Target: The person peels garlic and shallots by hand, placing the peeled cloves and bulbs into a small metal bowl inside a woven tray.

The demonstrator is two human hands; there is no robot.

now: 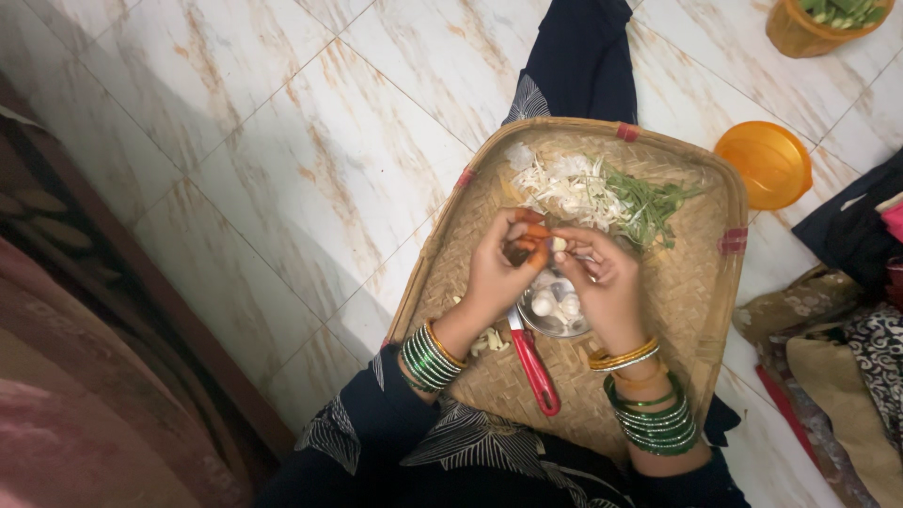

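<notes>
From the head camera I see my left hand (497,268) and right hand (607,282) meeting above a small round steel bowl of peeled garlic cloves (555,306), on a wide woven bamboo tray (696,282) resting across my lap. Both hands are curled, fingertips pressed together on one small pale garlic clove (560,244); it sits just above the bowl, near the heap of papery white peels and green stems (602,193). I cannot tell the clove's long axis; it is too small. The red-handled knife (534,367) lies under my left wrist, handle toward me, blade toward the bowl. I judge a slipping clove could bounce off the tray, or my wrist could nudge the knife.
</notes>
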